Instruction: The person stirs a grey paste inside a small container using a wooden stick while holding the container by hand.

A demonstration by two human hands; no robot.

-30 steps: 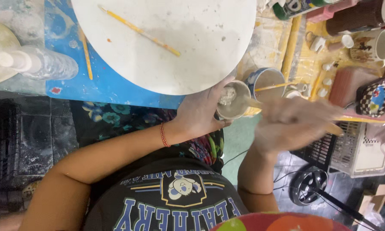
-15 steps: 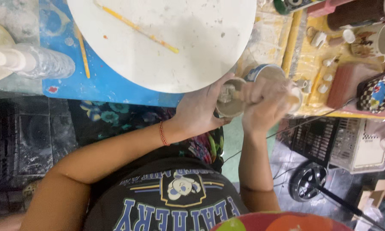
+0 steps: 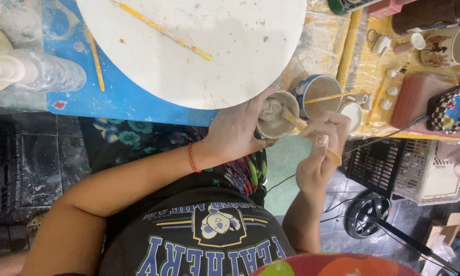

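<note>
The left hand [image 3: 237, 130] wraps around a small clay-smeared cup [image 3: 277, 115], while at its four o'clock the right hand [image 3: 319, 153] pinches a wooden stick [image 3: 304, 130] dipped into it.

both hands [image 3: 240, 128] [image 3: 319, 153] raised, fingers curled closed

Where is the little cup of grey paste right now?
In the head view, the small cup sits in the left hand, right of centre, just below the big white round board and beside the blue-patterned bowl.
</note>
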